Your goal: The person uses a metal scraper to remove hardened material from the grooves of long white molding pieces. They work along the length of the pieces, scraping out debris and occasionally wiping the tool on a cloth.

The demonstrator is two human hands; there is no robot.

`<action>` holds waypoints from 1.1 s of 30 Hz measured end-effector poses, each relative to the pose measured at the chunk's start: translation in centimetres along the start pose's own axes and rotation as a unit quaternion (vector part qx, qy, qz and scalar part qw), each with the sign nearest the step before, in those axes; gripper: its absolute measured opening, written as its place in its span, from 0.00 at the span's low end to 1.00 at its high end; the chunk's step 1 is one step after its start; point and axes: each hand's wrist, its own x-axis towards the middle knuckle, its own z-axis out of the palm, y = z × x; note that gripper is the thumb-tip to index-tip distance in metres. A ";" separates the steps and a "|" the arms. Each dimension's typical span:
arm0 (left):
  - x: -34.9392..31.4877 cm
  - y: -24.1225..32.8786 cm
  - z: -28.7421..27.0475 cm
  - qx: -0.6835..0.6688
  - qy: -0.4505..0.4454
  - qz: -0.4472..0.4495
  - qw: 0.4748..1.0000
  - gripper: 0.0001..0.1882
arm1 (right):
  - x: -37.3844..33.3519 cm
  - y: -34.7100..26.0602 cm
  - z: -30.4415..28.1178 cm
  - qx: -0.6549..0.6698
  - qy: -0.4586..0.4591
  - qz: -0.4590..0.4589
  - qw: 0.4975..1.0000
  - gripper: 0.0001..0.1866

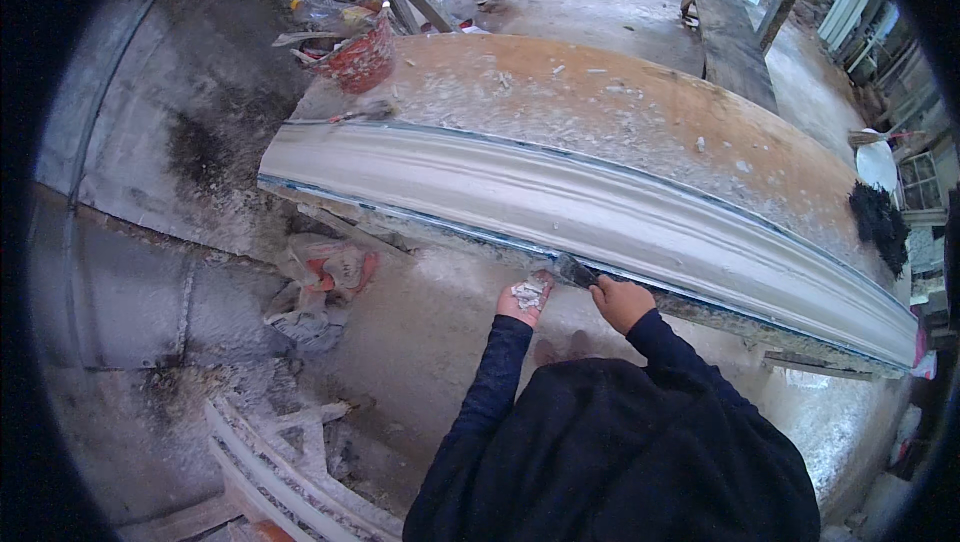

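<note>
My left hand (516,310) is palm up and cupped around several white plaster scraps (527,293). Gripped in my right hand (624,303) is a dark scraper (575,272), its blade pointing left toward my left hand. Both hands are at the near edge of a long, ridged white plaster moulding (560,202). The scraper's tip is close to that edge; whether it touches cannot be made out. Blue strips (400,207) line the moulding's long sides.
The moulding rests on a wooden tabletop (640,107) scattered with plaster bits. A red bucket (362,60) stands at its far left, and a dark fibrous clump (878,227) at its right end. Plastic bags (315,287) and moulding pieces (290,462) lie to the left.
</note>
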 end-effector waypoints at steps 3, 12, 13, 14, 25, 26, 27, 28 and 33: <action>-0.8 0.5 -0.5 0.002 -0.005 0.005 1.000 0.21 | -1.4 1.8 -1.3 -0.008 -0.007 0.001 1.000 0.16; -1.0 -0.2 0.6 0.013 0.042 0.011 0.999 0.21 | -1.1 1.5 0.4 -0.041 0.002 0.007 0.999 0.15; -0.8 0.0 0.5 0.004 0.040 0.010 0.999 0.21 | -1.0 0.8 0.4 -0.033 -0.001 0.011 0.999 0.15; -0.7 0.0 0.4 -0.006 0.037 0.008 0.999 0.21 | -1.0 0.0 0.1 -0.024 -0.005 0.015 1.000 0.15; -1.1 0.5 0.3 -0.023 0.033 0.005 0.999 0.22 | -0.2 0.2 -0.1 -0.020 -0.018 0.008 1.000 0.15; -1.0 0.5 0.2 -0.025 0.043 0.006 0.999 0.23 | 0.4 -0.6 0.3 -0.016 -0.012 0.000 1.000 0.16; -0.9 0.5 0.1 -0.017 0.029 0.000 0.999 0.23 | 0.7 -0.9 0.4 -0.013 -0.005 -0.006 1.000 0.16; -1.0 0.7 -0.1 -0.009 0.015 -0.003 1.000 0.23 | 0.5 -1.2 0.1 -0.010 -0.011 -0.009 1.000 0.16; -1.5 1.6 0.6 -0.020 0.004 0.015 1.000 0.22 | -0.6 0.5 -1.0 -0.016 -0.041 -0.010 0.999 0.16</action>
